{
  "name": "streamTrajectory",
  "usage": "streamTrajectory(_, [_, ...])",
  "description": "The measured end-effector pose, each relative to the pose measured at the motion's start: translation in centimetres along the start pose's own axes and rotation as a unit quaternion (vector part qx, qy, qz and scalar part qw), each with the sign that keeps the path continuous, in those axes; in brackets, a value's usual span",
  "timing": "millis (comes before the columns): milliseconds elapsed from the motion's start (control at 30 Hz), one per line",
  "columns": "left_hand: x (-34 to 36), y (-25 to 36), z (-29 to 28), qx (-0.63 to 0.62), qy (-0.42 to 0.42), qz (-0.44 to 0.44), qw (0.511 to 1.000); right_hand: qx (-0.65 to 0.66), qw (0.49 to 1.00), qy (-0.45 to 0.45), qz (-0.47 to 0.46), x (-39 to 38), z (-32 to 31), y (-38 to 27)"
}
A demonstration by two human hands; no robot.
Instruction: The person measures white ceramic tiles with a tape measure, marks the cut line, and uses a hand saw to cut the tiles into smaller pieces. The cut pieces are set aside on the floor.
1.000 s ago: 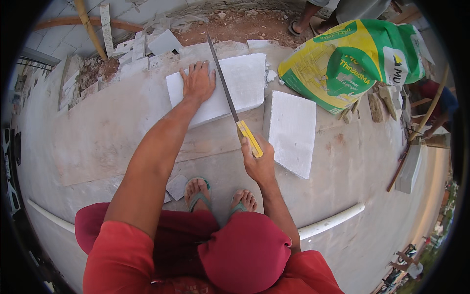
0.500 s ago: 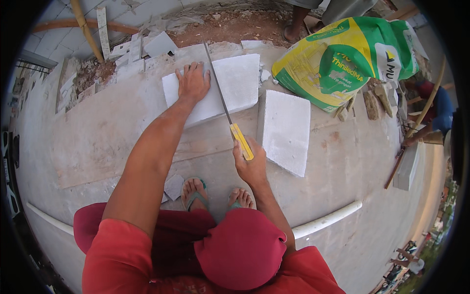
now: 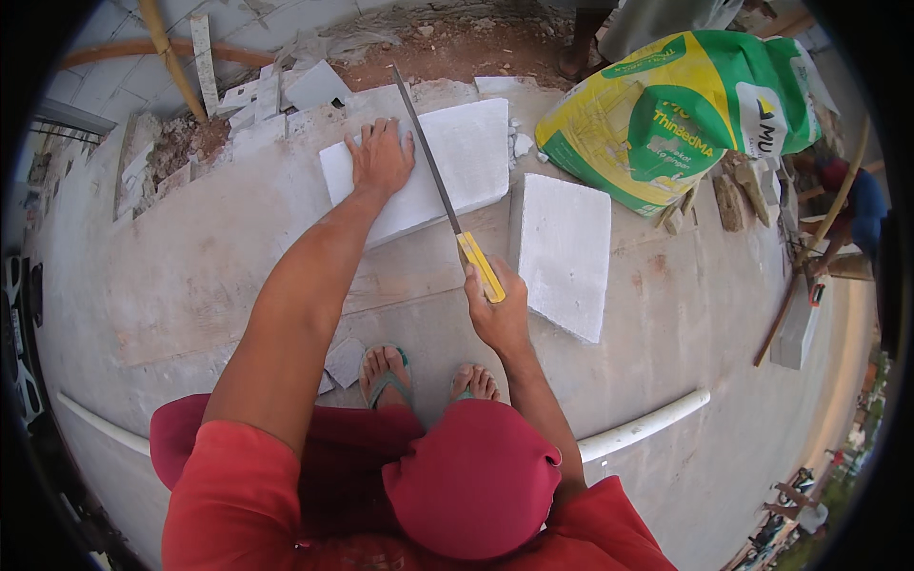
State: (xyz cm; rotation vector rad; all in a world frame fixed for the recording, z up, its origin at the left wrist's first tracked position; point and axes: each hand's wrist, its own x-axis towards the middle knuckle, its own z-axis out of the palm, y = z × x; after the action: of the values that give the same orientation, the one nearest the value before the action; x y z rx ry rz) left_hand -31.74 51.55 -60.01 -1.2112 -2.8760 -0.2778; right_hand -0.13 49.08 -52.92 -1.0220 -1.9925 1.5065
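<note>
A white lightweight concrete block lies on the grey floor ahead of me. My left hand presses flat on its left part, fingers spread. My right hand is closed round the yellow handle of a hand saw. The saw's long narrow blade lies across the block, right of my left hand, its tip reaching past the far edge. Whether the teeth have cut in cannot be made out. Beside the saw handle, to the right, rests a second white block with a slanted near end.
A green and yellow bag stands at the far right, by stone pieces. Broken block pieces lie at the far left. White pipe runs near my feet. Another person is at the right edge by a long grey block.
My right hand and the saw have shifted slightly right and nearer to me. The whole view has drifted a little. My left hand stays on the block.
</note>
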Motion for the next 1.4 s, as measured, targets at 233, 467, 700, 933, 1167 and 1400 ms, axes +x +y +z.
streamTrajectory(233, [-0.1,-0.7,0.0,-0.001,-0.001,-0.009,1.0,-0.016,0.999,0.0,0.044,-12.8,-6.0,0.8])
streamTrajectory(467, [0.4,-0.3,-0.2,-0.014,0.007,0.007,1.0,-0.022,1.0,-0.016,0.013,1.4,-0.9,-0.3])
streamTrajectory(700, [0.0,-0.5,0.0,-0.006,0.004,0.005,1.0,-0.032,0.999,0.015,0.012,-12.4,-5.6,1.3])
streamTrajectory(933, [0.7,-0.6,0.6,-0.032,0.023,0.021,0.999,-0.019,1.0,-0.003,-0.009,1.3,-0.7,-0.1])
streamTrajectory(1167, [0.2,-1.1,-0.2,-0.007,0.009,0.012,1.0,-0.009,0.999,0.016,0.043,-12.2,-5.5,0.2])
streamTrajectory(1400, [0.6,-0.1,-0.5,-0.012,0.001,0.028,1.0,0.003,1.0,0.009,0.008,1.0,0.0,-0.5])
